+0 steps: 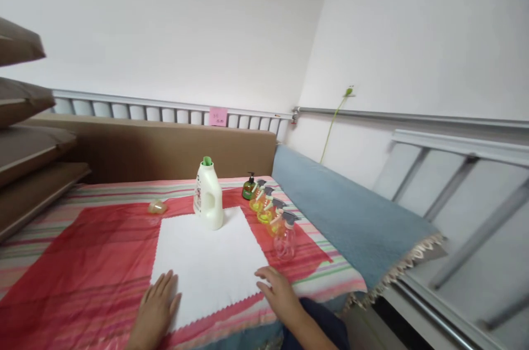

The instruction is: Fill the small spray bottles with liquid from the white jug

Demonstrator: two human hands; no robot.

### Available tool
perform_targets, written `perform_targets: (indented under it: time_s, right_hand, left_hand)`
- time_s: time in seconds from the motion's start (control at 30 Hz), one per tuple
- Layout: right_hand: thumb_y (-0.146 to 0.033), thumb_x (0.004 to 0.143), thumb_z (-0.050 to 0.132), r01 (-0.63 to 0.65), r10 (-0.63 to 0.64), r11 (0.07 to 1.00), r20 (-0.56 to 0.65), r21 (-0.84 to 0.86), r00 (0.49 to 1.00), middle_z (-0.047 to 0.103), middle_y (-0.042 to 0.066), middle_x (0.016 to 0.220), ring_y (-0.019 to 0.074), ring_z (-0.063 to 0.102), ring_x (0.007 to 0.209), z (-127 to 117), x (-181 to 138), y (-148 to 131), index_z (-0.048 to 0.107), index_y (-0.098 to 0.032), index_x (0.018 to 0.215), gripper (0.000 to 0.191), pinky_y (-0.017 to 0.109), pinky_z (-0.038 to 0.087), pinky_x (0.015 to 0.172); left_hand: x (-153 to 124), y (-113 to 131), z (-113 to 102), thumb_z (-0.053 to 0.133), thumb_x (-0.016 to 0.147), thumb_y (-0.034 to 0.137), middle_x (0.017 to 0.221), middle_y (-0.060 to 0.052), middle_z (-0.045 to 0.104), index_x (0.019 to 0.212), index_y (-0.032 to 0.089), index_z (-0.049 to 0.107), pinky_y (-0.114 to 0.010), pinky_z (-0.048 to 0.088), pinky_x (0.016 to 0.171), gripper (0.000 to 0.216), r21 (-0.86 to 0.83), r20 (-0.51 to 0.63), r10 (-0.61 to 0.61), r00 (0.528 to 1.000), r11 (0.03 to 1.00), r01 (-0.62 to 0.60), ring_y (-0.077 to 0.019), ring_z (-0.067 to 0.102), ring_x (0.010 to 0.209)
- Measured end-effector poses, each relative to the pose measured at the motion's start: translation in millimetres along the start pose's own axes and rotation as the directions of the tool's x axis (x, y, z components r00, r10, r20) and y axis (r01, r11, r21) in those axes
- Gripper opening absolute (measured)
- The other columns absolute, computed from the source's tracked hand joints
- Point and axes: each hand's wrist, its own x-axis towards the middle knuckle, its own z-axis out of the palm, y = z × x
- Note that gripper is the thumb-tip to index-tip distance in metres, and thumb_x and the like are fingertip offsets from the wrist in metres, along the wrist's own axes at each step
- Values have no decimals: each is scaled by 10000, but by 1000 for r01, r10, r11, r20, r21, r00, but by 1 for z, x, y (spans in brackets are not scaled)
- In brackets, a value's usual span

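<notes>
A white cloth [209, 259] with zigzag edges lies flat on the red striped table cover [91, 262]. My left hand [156, 308] rests on its near left corner, fingers stretched flat and open. My right hand [278, 290] lies palm down on the cloth's near right edge, fingers spread, holding nothing. A white detergent jug with a green cap [209, 195] stands upright on the far edge of the cloth.
A row of small spray bottles [273, 217] with yellow liquid, one clear [286, 237], and a green pump bottle [249, 187] line the table's right side. A small yellowish object [157, 207] lies far left. Blue blanket [351, 217] at right; cardboard [165, 146] behind; brown shelves [28, 168] left.
</notes>
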Motion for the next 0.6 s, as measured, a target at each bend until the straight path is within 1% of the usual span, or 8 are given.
perform_targets:
  time_s: [0.07,0.13,0.2,0.27,0.33,0.4,0.5,0.6]
  right_hand:
    - [-215,792,492,11,-10,1000,-16,13,1000,681,28,963,171,624,920,20,12,-9,652,-241,962,235,278,489,833]
    - [-226,801,494,18,-17,1000,-40,5,999,655,45,1081,186,585,1035,39,26,-14,638,-247,1030,272,308,452,919]
    - [-250,797,513,16,-17,1000,-54,-22,998,592,75,1223,220,515,1155,56,37,-13,611,-237,1116,334,361,394,999]
    - [-265,781,542,7,-10,998,-47,-61,999,563,94,1271,258,486,1192,71,42,-6,608,-232,1144,370,418,366,1025]
    - [-274,780,547,-4,1,995,-28,-100,1000,581,94,1254,281,500,1179,81,41,4,629,-246,1120,351,461,364,1021]
    - [-295,802,524,-10,8,991,-10,-135,1000,590,85,1245,283,507,1173,87,39,14,638,-262,1108,328,479,362,1020]
    - [-327,831,484,18,-20,977,-5,-212,1000,583,71,1256,265,508,1178,93,36,28,624,-268,1129,334,461,382,1016]
    - [-323,821,496,87,-94,953,-10,-291,996,615,51,1215,258,553,1130,102,36,42,625,-294,1119,326,440,446,966]
  left_hand:
    - [0,-5,5,419,822,391,1316,-97,520,1194,178,589,-466,370,1002,462,-8,17,-2,1000,1000,2,-277,458,1231]
    - [2,-10,7,425,808,387,1310,-95,523,1185,186,600,-469,387,995,462,-29,52,-10,999,1000,12,-284,462,1228]
    - [7,-14,5,456,780,378,1315,-101,514,1180,181,605,-457,403,988,470,-71,131,-32,991,997,42,-291,461,1227]
    - [16,-17,-3,512,736,361,1302,-118,527,1153,164,619,-433,407,989,474,-143,246,-60,967,985,98,-295,475,1214]
    - [30,-17,-17,538,720,356,1213,-131,605,1104,161,635,-408,425,968,441,-254,339,-89,936,950,183,-289,545,1142]
    - [49,-14,-36,474,785,400,1048,-110,691,1113,181,604,-378,484,868,415,-414,359,-116,926,870,269,-257,638,987]
    - [81,-10,-60,461,804,425,1016,-95,679,1193,181,516,-322,500,762,463,-600,276,-103,956,758,255,-215,657,871]
    - [103,-9,-68,456,805,432,816,-35,657,1250,183,446,-301,478,697,510,-680,162,-112,981,707,193,-182,627,725]
